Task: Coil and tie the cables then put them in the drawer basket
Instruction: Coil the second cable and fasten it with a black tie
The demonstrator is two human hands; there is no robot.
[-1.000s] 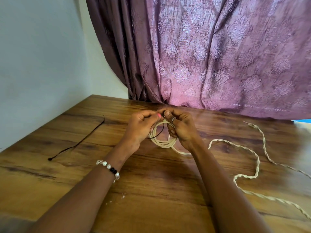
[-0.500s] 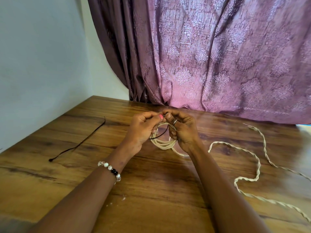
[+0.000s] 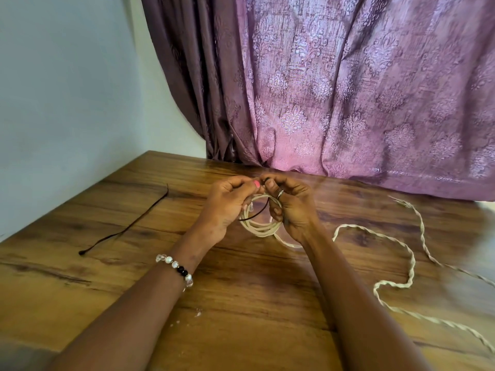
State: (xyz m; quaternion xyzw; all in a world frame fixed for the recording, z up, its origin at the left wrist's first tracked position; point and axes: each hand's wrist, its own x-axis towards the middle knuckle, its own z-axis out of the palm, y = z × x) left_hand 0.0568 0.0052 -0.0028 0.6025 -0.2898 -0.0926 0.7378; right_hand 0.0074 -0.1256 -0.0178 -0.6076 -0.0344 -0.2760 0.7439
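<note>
Both my hands meet over the bench [image 3: 241,303]: my left hand [image 3: 227,204] and right hand [image 3: 290,207] each keep a closed grip on the dark tie [image 3: 257,214] across the coiled cream cable [image 3: 261,228], which hangs between them just above the wood.

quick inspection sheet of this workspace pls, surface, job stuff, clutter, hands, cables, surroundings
surface: wooden table, grain visible
job's things: cream coil held between both hands, thin dark tie across it; no basket seen
clutter: small pale crumbs near the front
grippers: left hand and right hand pinch the tie at the top of the coil
cables: loose twisted cord trails right; spare dark tie lies left
surroundings: purple curtain, pale wall
</note>
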